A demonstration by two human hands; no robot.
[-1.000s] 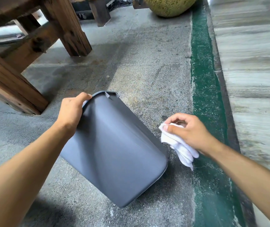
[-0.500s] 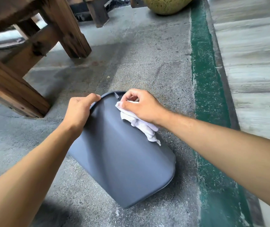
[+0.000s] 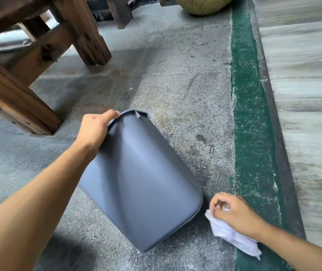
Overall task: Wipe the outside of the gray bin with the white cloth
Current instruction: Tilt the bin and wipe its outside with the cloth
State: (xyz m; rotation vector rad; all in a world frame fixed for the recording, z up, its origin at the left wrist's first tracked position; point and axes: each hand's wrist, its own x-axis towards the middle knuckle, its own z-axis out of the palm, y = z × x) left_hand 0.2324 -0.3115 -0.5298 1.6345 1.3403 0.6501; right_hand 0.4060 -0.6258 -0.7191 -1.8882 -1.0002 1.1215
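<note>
The gray bin (image 3: 144, 180) lies tipped on the concrete floor, its rim pointing away from me and its base toward me. My left hand (image 3: 94, 130) grips the rim at the far left corner. My right hand (image 3: 234, 214) holds the bunched white cloth (image 3: 232, 239) just off the bin's near right corner, beside its base. The cloth hangs below my fingers and is apart from the bin's side.
Heavy wooden legs (image 3: 19, 102) of a bench stand to the left, with another leg (image 3: 86, 32) further back. A green painted strip (image 3: 253, 133) and a raised pale ledge (image 3: 308, 114) run along the right. A large rounded yellowish object (image 3: 203, 4) sits at the top.
My right hand with the cloth has swept down the bin's side from near the rim to past the base corner. The left hand keeps its hold on the rim.
</note>
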